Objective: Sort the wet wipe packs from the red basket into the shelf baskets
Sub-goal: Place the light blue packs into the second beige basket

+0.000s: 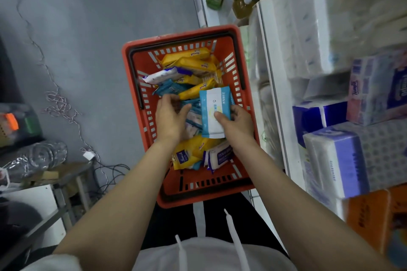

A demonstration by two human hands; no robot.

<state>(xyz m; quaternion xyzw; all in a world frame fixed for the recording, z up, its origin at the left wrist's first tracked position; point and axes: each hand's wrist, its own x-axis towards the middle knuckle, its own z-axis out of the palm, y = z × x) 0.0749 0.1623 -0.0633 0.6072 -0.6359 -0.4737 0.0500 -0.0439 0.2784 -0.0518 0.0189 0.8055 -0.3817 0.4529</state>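
Note:
The red basket [141, 86] stands on the floor below me, full of wet wipe packs: several yellow packs [193, 62], some blue ones [168, 89] and white-and-purple ones [220, 155]. My right hand [236, 122] holds a blue-and-white pack [212, 105] upright above the pile, thumb on its front. My left hand [170, 116] reaches into the basket with fingers spread, resting on the blue packs beside it; I cannot tell whether it grips any.
White shelving [271, 72] runs along the right, stacked with tissue packs [334, 163], a purple box [378, 86] and an orange box [372, 215]. Cables [57, 103] trail over the grey floor at left, beside a low table [66, 174] holding clutter.

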